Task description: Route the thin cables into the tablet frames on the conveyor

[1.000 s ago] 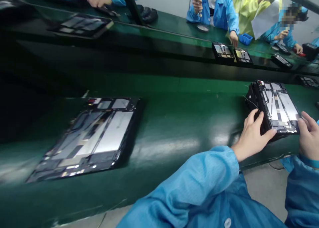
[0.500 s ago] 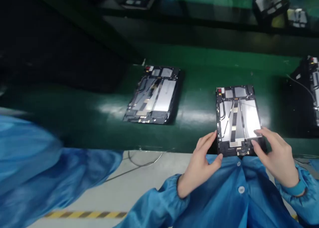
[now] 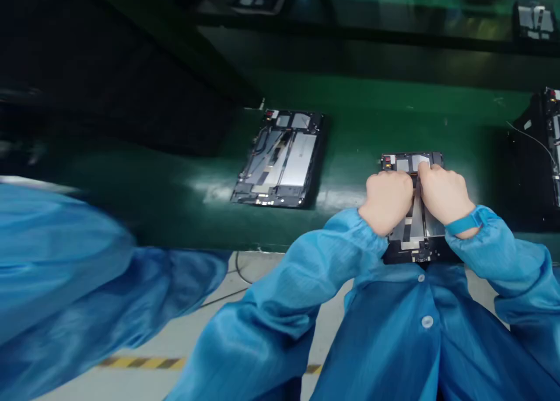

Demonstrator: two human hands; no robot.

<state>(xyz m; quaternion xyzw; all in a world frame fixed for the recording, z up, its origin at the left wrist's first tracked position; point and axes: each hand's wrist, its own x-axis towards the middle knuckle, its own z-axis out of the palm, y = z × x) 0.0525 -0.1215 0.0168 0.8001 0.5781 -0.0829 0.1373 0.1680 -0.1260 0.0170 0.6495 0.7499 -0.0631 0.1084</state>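
An opened tablet chassis (image 3: 412, 250) lies flat on the green conveyor belt (image 3: 376, 109) right in front of me, with a black frame and silver inner panels. My left hand (image 3: 387, 201) and my right hand (image 3: 443, 192) sit side by side over its middle, fingers bunched together and hiding most of the central strip. The right fingertips reach toward the upper panels. The left fingertips are hidden under the hand.
A second open tablet (image 3: 280, 161) lies on the belt to the left, and part of a third (image 3: 552, 138) sits at the right edge. A blurred blue sleeve (image 3: 65, 261) of a nearby person fills the left side. A further belt with more units (image 3: 534, 23) runs along the top.
Both hands have moved from the tablet's lower sides inward and up onto its middle, covering much of it. The tablet itself has stayed in place on the belt.
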